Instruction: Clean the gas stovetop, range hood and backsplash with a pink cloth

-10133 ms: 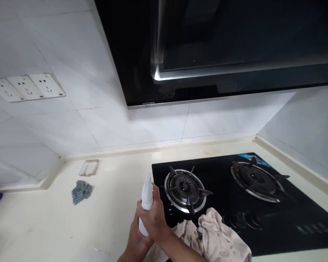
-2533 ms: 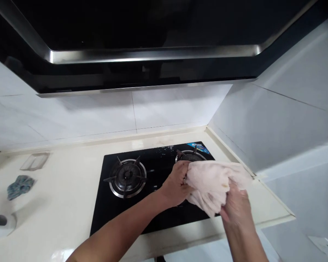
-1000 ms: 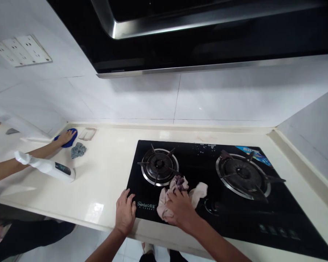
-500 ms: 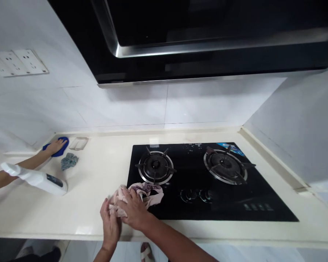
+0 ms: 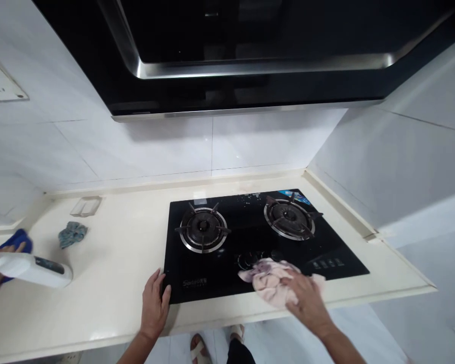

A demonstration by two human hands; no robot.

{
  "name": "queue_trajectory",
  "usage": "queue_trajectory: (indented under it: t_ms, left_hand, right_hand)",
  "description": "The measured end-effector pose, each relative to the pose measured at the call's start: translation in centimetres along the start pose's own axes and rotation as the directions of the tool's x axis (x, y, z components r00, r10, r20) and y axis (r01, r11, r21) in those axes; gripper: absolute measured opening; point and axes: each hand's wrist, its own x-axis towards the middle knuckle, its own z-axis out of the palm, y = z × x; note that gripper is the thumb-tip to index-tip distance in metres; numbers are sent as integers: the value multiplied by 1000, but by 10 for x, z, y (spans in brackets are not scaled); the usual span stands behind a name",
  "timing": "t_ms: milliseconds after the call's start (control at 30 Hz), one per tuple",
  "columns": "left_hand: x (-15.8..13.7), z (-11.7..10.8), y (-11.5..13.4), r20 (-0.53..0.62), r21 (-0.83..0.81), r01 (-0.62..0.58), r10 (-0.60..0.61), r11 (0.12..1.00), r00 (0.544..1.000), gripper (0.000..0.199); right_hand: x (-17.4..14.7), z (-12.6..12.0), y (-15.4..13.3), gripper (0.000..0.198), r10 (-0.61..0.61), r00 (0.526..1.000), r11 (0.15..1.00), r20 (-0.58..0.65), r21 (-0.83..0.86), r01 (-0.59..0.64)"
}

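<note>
A pale pink cloth (image 5: pixel 272 284) with a purple patch lies bunched over the front edge of the black gas cooktop (image 5: pixel 227 273), partly covering the control knobs (image 5: pixel 246 260). My right hand (image 5: pixel 307 301) presses on it and grips it, its fingers partly sunk in the folds. At the cooktop's front left corner rests my left hand (image 5: pixel 155 306), holding nothing, thumb apart from the fingers. The left burner (image 5: pixel 203 228) and the right burner (image 5: pixel 290 218) both carry black pan supports. Whitish spots (image 5: pixel 250 196) show on the glass near the back edge.
On the counter (image 5: pixel 114 263) at left are a white spray bottle (image 5: pixel 30 268) lying on its side, a crumpled grey-green cloth (image 5: pixel 72 234) and a clear dish (image 5: pixel 86 206). Another person's hand (image 5: pixel 11 248) holds a blue cloth (image 5: pixel 23 241). A black range hood (image 5: pixel 227 93) hangs overhead.
My right hand has carried the pink cloth rightward along the cooktop's front. My left hand has let go of it and stays at the left corner. The view has shifted right.
</note>
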Motion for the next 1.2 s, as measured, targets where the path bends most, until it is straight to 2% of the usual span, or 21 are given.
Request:
queue_trajectory:
  t_ms: [67, 100, 167, 233, 267, 300, 367, 433, 533, 600, 667, 733, 800, 900, 967, 1067, 1133, 1200]
  left_hand:
    - [1, -1, 0, 12, 15, -17, 17, 1000, 1000, 38]
    - [2, -1, 1, 14, 19, -23, 23, 1000, 1000, 38]
    - [3, -1, 1, 11, 25, -31, 31, 999, 999, 38]
    - [3, 0, 2, 5, 25, -27, 27, 999, 1000, 38]
    - [3, 0, 2, 7, 21, -21, 21, 1000, 1000, 37]
    - [3, 0, 2, 9, 14, -13, 13, 1000, 1000, 37]
    - [2, 0, 4, 7, -7, 3, -3, 1000, 1000, 36]
    - [2, -1, 6, -1, -41, 22, -22, 999, 1000, 36]
    - [1, -3, 9, -12, -103, 55, -57, 993, 998, 36]
    - [1, -4, 11, 0, -157, 85, -86, 984, 996, 37]
    - [3, -7, 13, 45, -239, 169, -163, 956, 986, 42]
    - [8, -11, 13, 115, -313, 278, -254, 908, 960, 49]
    - [16, -19, 11, 189, -342, 369, -321, 864, 928, 51]
    - [27, -43, 3, 265, -332, 445, -370, 832, 890, 48]
    - [30, -65, -4, 276, -311, 505, -432, 805, 859, 49]
    - [21, -94, -15, 247, -259, 600, -549, 756, 798, 57]
    - [7, -106, -19, 212, -213, 618, -582, 757, 785, 60]
    - [-9, -111, -20, 172, -159, 576, -552, 802, 816, 57]
  right_hand:
    - [0, -13, 49, 48, 174, 982, 984, -68, -39, -177]
    - [2, -18, 70, 50, 280, 953, 957, -112, -43, -287]
    - [8, -24, 104, 57, 482, 857, 868, -184, -33, -495]
    - [12, -21, 121, 63, 597, 765, 785, -242, -25, -620]
    - [13, -17, 121, 65, 608, 747, 770, -269, -28, -637]
    - [11, -12, 114, 65, 592, 750, 778, -294, -33, -627]
    - [4, -1, 85, 61, 507, 801, 834, -319, -55, -549]
    - [-8, 9, 36, 53, 391, 879, 901, -272, -82, -426]
    - [-20, 18, -57, 44, 228, 970, 967, -82, -98, -235]
    - [-19, 21, -123, 44, 141, 987, 989, 77, -64, -137]
    - [-8, 27, -185, 46, 58, 971, 998, 232, 4, -60]
    - [10, 35, -243, 48, -135, 935, 989, 327, 108, 105]
    - [29, 44, -295, 52, -350, 886, 931, 305, 214, 295]
    - [56, 57, -362, 49, -595, 770, 798, 229, 278, 534]
    - [70, 63, -395, 50, -649, 726, 759, 227, 267, 594]
    - [80, 68, -417, 52, -606, 745, 794, 278, 271, 545]
    - [78, 66, -410, 43, -592, 759, 800, 270, 310, 514]
    - [70, 59, -386, 33, -585, 776, 797, 236, 341, 498]
